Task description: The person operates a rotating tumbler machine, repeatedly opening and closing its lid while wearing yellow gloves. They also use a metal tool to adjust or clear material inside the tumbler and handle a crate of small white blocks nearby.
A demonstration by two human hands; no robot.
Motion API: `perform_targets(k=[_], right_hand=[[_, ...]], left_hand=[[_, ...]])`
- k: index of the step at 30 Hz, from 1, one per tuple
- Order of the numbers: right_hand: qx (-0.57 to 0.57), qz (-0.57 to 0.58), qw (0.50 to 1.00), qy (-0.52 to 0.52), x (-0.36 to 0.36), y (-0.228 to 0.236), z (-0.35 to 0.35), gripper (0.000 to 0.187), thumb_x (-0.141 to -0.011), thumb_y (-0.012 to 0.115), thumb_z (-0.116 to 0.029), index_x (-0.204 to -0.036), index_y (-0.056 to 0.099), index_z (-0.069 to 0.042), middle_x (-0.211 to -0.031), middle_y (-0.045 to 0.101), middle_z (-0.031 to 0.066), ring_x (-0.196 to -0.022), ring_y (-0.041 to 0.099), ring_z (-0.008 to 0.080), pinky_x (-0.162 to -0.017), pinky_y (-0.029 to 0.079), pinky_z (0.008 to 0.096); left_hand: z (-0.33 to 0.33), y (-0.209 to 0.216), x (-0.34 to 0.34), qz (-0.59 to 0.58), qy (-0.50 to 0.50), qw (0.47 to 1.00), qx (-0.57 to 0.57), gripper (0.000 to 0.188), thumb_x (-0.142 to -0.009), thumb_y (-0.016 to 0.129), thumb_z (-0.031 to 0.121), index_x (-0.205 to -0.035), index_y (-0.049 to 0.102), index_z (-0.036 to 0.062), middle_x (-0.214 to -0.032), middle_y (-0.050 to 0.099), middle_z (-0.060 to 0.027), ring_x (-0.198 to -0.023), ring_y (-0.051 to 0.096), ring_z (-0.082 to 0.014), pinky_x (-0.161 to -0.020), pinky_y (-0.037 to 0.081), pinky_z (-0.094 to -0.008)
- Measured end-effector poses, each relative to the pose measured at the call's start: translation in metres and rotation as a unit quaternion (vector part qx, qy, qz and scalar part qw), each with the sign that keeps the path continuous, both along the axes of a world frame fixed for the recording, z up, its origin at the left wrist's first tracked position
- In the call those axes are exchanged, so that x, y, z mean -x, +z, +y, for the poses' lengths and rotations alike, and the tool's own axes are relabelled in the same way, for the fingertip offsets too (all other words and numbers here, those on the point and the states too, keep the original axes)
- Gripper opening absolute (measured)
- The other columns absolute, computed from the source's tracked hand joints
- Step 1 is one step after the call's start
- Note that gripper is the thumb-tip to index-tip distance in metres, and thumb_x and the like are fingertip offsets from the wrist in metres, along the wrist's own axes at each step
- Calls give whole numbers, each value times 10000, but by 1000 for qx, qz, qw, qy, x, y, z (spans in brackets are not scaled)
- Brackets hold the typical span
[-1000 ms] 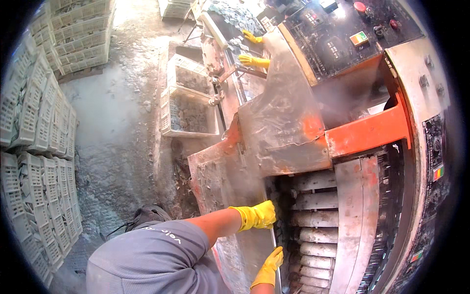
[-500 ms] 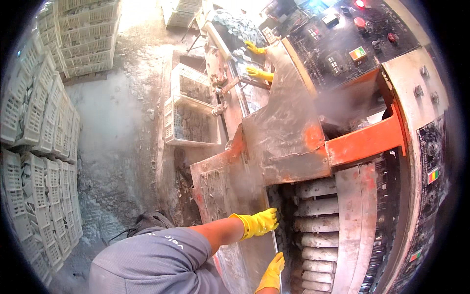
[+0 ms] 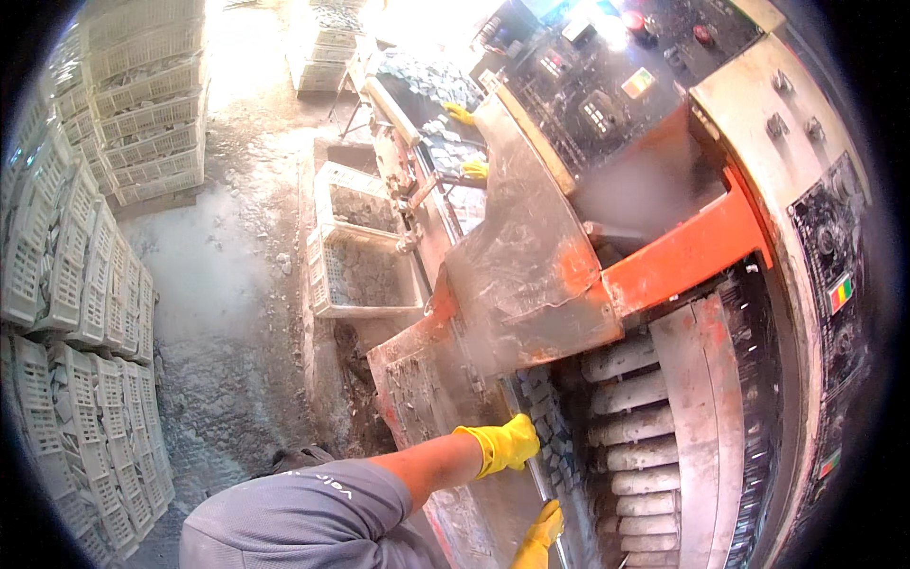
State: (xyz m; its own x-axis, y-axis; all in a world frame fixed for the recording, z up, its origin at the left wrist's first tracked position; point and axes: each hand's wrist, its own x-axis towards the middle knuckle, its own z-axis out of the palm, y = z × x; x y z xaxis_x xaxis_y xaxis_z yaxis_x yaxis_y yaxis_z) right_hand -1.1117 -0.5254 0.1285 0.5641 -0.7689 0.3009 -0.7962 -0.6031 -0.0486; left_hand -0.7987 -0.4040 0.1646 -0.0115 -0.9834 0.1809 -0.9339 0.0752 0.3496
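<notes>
My left hand [image 3: 507, 444], in a yellow glove, rests with bent fingers on the dusty metal edge of a machine [image 3: 531, 284], beside a strip of small grey stone pieces [image 3: 555, 427]. Whether it grips anything is hidden. My right hand [image 3: 540, 536], also in a yellow glove, lies lower on the same edge and is partly cut off by the picture's bottom. A row of pale rollers [image 3: 635, 446] runs just right of both hands. My grey sleeve [image 3: 303, 517] fills the lower left.
An orange bar [image 3: 682, 256] and a grey hood cross the machine above the rollers. Another person's yellow-gloved hands [image 3: 474, 169] work at the far end. Two white crates of rubble [image 3: 365, 275] stand on the floor; stacked white crates [image 3: 85, 284] line the left.
Both of my hands stay at the same spot on the machine's edge. The view has shifted slightly, so everything sits a little lower in the picture.
</notes>
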Motion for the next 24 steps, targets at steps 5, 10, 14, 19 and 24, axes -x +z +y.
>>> perform_targets(k=[5,10,14,19,24], right_hand=[[25,-116,982,144,12,13,17,352,-1007,662,-327,-1106,717,6,-887,712,240,-854,679,452,-777,542,518],[-48,-187,977,92,101,-3,-17,494,-807,868,-367,-1104,718,-2,-893,710,225,-881,688,428,-784,550,515],[-81,29,995,-54,60,49,27,503,-811,854,-388,-1103,721,-2,-914,713,230,-903,688,432,-800,549,519],[-102,127,983,-88,45,70,38,516,-815,838,-415,-1103,724,-3,-941,716,235,-929,688,436,-821,548,524],[-111,165,975,-103,38,75,46,530,-819,821,-441,-1102,727,-3,-967,720,241,-956,688,441,-841,547,529]], left_hand=[[-21,-10,-22,-25,-36,996,-72,430,-736,844,474,-1006,817,140,-1034,789,-81,-967,748,-315,-798,559,-481],[-19,-26,-55,-47,-21,992,-118,287,-841,813,344,-1034,818,131,-1069,793,-46,-975,752,-277,-761,567,-422],[-2,-21,-49,-51,10,992,-114,241,-867,773,315,-1031,814,143,-1057,785,-30,-974,748,-252,-762,565,-403],[4,-13,-51,-50,42,994,-88,196,-899,724,279,-1027,809,157,-1041,774,-11,-973,744,-221,-763,561,-378],[16,-7,-51,-53,67,994,-66,174,-931,674,243,-1023,804,172,-1026,763,9,-972,739,-190,-764,558,-354]])
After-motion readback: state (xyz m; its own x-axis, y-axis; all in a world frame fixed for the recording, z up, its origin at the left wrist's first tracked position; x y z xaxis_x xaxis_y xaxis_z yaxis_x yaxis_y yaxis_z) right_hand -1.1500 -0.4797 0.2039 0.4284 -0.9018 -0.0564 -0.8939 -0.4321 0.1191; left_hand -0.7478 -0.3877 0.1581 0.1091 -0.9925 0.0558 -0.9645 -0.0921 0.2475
